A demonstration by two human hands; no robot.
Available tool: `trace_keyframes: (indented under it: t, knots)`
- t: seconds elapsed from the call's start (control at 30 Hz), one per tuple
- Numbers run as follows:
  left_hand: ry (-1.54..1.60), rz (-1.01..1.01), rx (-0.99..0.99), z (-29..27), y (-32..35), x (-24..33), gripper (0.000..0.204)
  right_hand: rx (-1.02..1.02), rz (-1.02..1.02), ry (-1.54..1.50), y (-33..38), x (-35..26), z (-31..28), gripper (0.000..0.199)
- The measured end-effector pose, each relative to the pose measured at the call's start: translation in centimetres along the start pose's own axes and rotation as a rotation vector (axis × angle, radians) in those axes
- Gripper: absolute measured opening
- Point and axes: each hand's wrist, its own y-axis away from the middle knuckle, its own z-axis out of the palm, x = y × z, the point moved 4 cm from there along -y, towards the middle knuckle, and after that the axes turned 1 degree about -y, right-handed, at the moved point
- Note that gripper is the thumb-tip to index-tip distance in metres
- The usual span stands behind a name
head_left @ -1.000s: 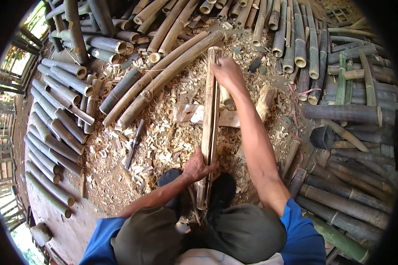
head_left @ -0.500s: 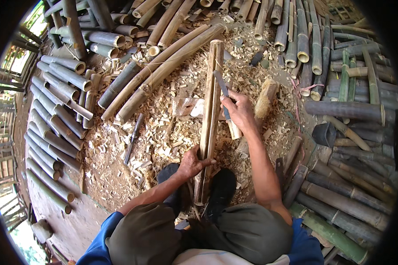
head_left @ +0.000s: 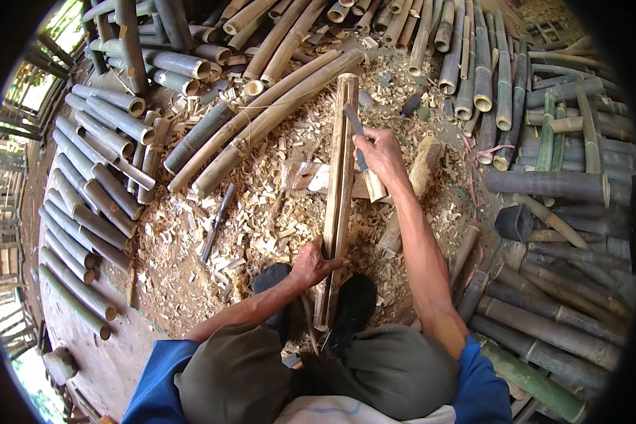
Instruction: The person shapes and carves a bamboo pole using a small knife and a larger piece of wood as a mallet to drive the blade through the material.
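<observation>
In the head view, the person's left hand (head_left: 309, 264) grasps a long split bamboo length (head_left: 340, 155) near its lower end, fingers on its left side and thumb reaching across to the right. The bamboo runs away from this grip, a dark groove along it, and passes over a flat wooden board (head_left: 305, 176) beyond the hand; its near end lies between the person's dark shoes (head_left: 355, 297).

The right hand (head_left: 381, 152) is clenched around a knife (head_left: 361, 159), just right of the bamboo's upper half. The blade points up and left from that grip, across the bamboo's right edge; whether it touches cannot be told. The pale handle end sticks out below the fist.

Right of this hand lies a rough log (head_left: 425, 166). Left of the left hand are wood shavings (head_left: 261, 233) and a dark rod-like tool (head_left: 219, 222); farther left, bamboo tubes (head_left: 109, 205) lie in rows.
</observation>
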Motion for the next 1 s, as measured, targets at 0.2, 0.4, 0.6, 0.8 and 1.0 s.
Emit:
trace_keyframes:
  t: [0.2, 0.4, 0.6, 0.8, 1.0]
  knots:
    - [-0.022, -0.023, 0.030, 0.3, 0.0, 0.8, 0.064, 0.125, -0.014, 0.075, -2.2, -1.6, 0.4, 0.037]
    - [-0.049, -0.024, -0.004, -0.3, 0.2, 0.6, 0.073, 0.089, -0.010, 0.009, -0.9, -1.9, 1.2, 0.035]
    - [0.015, -0.054, -0.064, -0.4, 0.3, 2.1, 0.069, 0.086, -0.010, 0.122, -6.0, -5.6, -1.2, 0.032]
    - [0.284, 0.043, -0.019, -1.0, -0.6, 0.3, 0.070, 0.028, 0.036, -0.329, 0.9, -6.1, -1.3, 0.037]
    - [0.011, -0.036, 0.076, -1.3, -0.4, 2.0, 0.075, 0.069, 0.056, -0.470, 5.1, -1.5, -0.2, 0.023]
